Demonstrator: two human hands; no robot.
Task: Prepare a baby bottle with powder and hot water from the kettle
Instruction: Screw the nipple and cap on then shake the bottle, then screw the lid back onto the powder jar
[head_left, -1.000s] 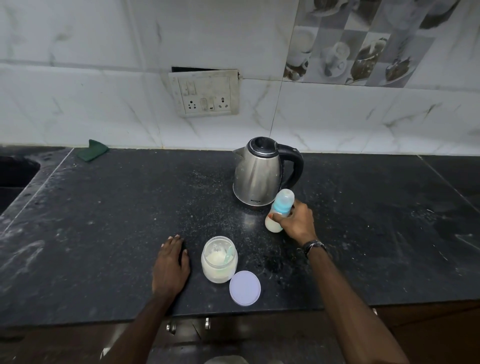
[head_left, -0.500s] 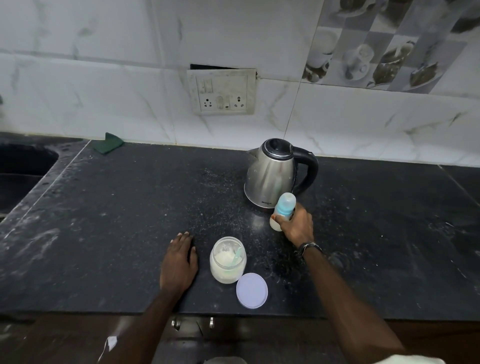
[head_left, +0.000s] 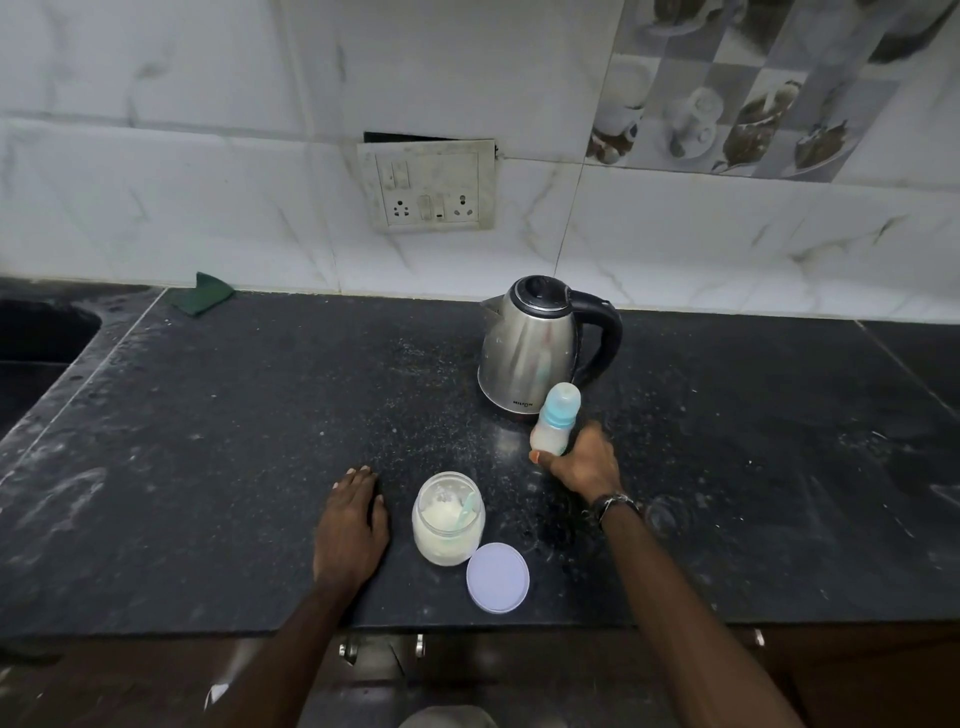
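- Black speckled stone counter (head_left: 208, 467), dusted with pale powder, seen from above by a person standing at its front edge.
- The right hand (head_left: 584, 462) curls around the lower part of a baby bottle (head_left: 555, 425), which holds a milky white liquid and has a blue collar and a clear cap. The bottle leans slightly to the right, its base hidden behind the fingers.
- A stainless steel kettle (head_left: 530, 348) with a black lid and handle stands just behind the bottle, lid closed.
- The left hand (head_left: 353, 525) lies flat on the counter, palm down, fingers straight and holding nothing.
- Just right of that hand stands an open jar (head_left: 449, 519) of white powder with a pale scoop (head_left: 467, 509) inside.
- The jar's round lid (head_left: 497, 577) lies flat beside it, near the counter's front edge.
- A wristwatch (head_left: 613, 503) is on the right wrist.
- A green cloth (head_left: 208, 300) lies at the far left, against the marbled white wall tiles.
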